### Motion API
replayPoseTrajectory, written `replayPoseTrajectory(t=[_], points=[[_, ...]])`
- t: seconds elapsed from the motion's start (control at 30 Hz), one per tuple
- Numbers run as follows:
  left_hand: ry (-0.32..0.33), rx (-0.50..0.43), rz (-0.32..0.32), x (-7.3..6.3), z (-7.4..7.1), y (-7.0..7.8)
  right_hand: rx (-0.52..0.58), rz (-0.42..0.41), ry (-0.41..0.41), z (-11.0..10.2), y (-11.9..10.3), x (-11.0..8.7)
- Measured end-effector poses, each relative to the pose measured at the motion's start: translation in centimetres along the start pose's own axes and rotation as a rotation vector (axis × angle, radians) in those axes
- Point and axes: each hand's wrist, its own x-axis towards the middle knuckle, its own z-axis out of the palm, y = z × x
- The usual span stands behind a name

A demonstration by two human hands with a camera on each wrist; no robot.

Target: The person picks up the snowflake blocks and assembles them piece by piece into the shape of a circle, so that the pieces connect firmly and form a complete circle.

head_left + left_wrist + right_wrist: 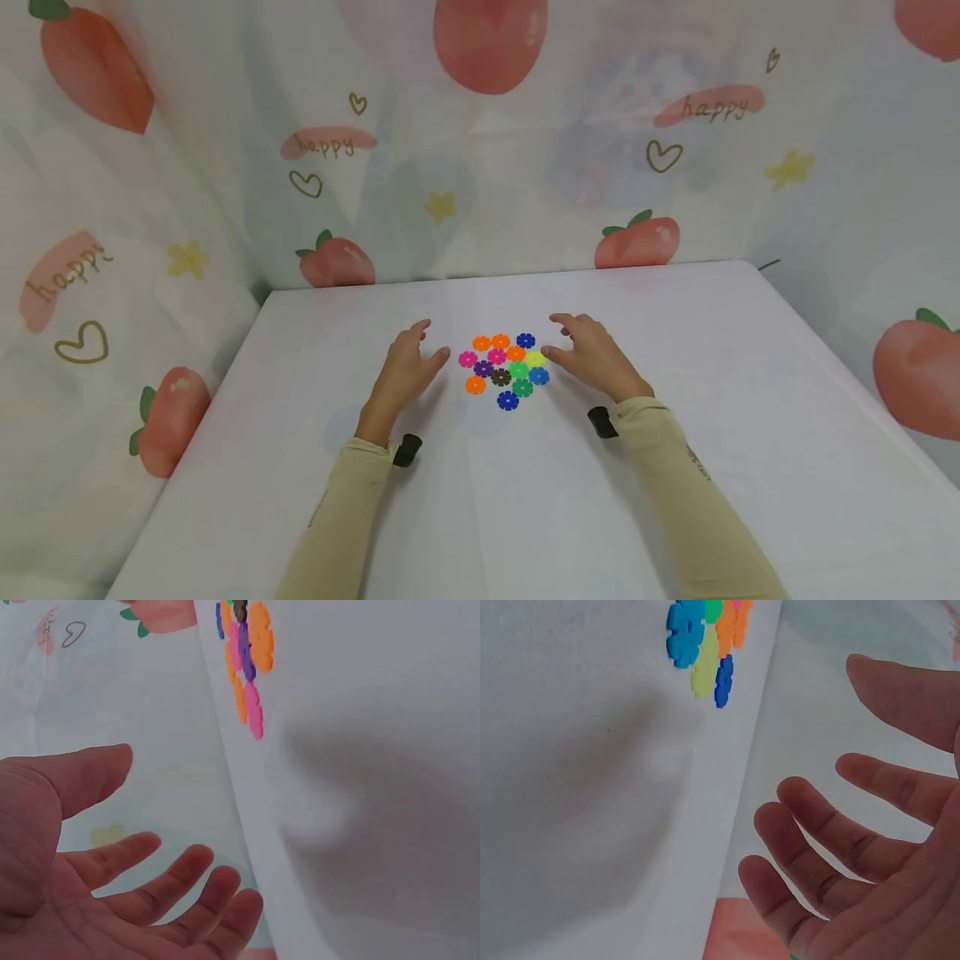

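Observation:
Several flat, notched plastic snowflake discs lie close together on the white table, among them a pink disc (468,359), a brown disc (501,377), a yellow disc (535,358) and a dark blue disc (507,401). My left hand (406,367) hovers left of the cluster, thumb and fingers spread, holding nothing. On the other side hovers my right hand (592,352), likewise spread and without anything in it; its thumb tip overlaps the edge of the yellow disc in the head view. In the right wrist view a light blue disc (685,634) lies beyond the fingers.
A white cloth covers the table (465,517). Behind it and at both sides hang printed curtains (510,183) with fruit, hearts and lettering. Each wrist carries a small black device, one by the left sleeve (345,492) and one by the right sleeve (675,475).

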Motion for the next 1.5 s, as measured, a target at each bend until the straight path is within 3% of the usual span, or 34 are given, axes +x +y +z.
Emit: replayPoseTrajectory(t=[0.2,0.5,0.73,0.9,1.03,1.23,1.37,1.5], points=[[-0.091,-0.009,-0.038,-0.1,1.3,0.2,0.091,0.03,-0.081,1.2,0.3,0.3],[-0.224,0.037,-0.063,-0.2,2.6,0.4,0.097,0.056,-0.13,2.6,1.0,0.6],[-0.212,0.195,-0.012,-0.1,4.0,0.3,0.098,0.094,-0.159,3.2,0.7,0.6],[-0.205,0.221,0.008,-0.1,4.2,0.4,0.086,0.114,-0.16,3.4,0.6,0.7],[-0.207,0.17,-0.009,0.0,4.2,0.3,0.1,0.111,-0.156,3.4,0.8,0.8],[-0.227,0.012,-0.093,-0.1,3.7,0.1,0.131,0.093,-0.118,3.2,1.3,0.6],[-0.224,-0.025,-0.079,0.3,2.9,-0.1,0.158,0.06,-0.086,2.8,1.7,0.6],[-0.178,-0.09,-0.038,0.9,2.0,-0.3,0.206,0.045,-0.047,2.4,1.8,0.8]])
